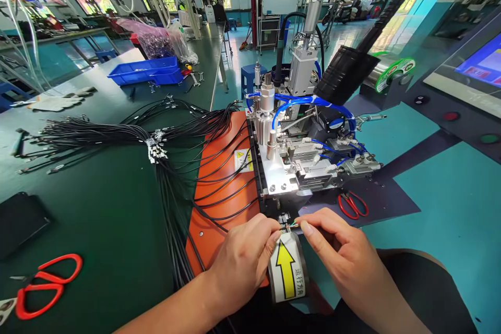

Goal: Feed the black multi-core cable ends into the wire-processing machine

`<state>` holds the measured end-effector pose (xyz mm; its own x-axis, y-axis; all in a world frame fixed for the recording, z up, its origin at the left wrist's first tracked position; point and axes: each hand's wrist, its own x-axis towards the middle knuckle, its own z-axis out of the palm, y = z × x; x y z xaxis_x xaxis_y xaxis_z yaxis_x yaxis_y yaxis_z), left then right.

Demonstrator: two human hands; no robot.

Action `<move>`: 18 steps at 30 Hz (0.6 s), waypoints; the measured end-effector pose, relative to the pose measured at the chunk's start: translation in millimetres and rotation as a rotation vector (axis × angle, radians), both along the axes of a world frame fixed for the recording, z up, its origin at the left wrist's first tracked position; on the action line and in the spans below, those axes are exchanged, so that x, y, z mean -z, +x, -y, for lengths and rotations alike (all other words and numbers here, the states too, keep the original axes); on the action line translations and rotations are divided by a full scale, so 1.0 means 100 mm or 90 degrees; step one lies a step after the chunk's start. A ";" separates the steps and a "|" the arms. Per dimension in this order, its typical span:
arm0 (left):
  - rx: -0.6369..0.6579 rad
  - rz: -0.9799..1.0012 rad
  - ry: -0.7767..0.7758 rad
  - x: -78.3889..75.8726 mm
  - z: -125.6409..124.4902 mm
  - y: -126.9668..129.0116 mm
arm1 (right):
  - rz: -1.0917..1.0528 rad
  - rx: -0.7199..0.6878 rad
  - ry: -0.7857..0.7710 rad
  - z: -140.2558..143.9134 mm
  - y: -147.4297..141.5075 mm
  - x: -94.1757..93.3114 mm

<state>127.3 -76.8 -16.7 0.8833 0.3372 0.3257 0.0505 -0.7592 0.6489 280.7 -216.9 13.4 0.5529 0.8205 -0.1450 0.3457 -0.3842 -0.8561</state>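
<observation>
At the near edge of the dark green workbench point(97, 209), both bare hands meet in front of a small metal fixture machine with blue air hoses point(297, 151). Left hand point(242, 261) is curled, thumb and forefinger pinched on the end of a thin black cable with fine coloured wire tips point(288, 226); right hand point(336, 253) pinches the same wire end from the other side, fingertips nearly touching those of the left. That cable end lies just at the machine's small front clamp, above a white label with a yellow arrow point(287, 271).

An orange flat mat point(219, 188) lies left of the machine, with several black cables draped across it. A large bundle of black cables with small metal connectors point(117, 138) fans out over the bench further left. Red-handled scissors point(43, 284) rest at the near left corner, and a smaller pair of red-handled scissors point(352, 204) lies on a dark sheet to the right of the machine.

Further back on the bench sits a shallow blue plastic tray point(144, 70); its contents cannot be made out from this angle. Behind it is a clear plastic bag point(156, 39) stuffed with what looks like dark cable, and white work gloves point(55, 102) lie to the left. A green-labelled spool point(393, 73) stands right of the machine, near a slanted screen panel point(477, 68)
</observation>
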 end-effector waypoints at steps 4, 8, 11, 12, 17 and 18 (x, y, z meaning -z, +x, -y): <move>-0.001 0.001 -0.003 0.00 0.00 0.00 | -0.019 0.001 -0.004 0.00 0.00 -0.01; -0.005 0.009 0.004 -0.01 0.01 0.00 | -0.041 0.029 -0.003 0.00 0.00 -0.01; -0.005 0.012 0.014 -0.01 0.01 0.00 | -0.086 0.015 -0.009 0.01 0.01 0.00; -0.005 0.011 0.016 -0.01 0.01 0.00 | -0.101 0.009 -0.010 0.01 0.01 0.00; 0.009 0.016 0.016 -0.01 0.01 0.00 | -0.122 0.017 -0.012 0.00 0.02 -0.01; 0.012 0.018 0.018 -0.01 0.01 0.00 | -0.119 0.020 -0.012 0.00 0.02 -0.01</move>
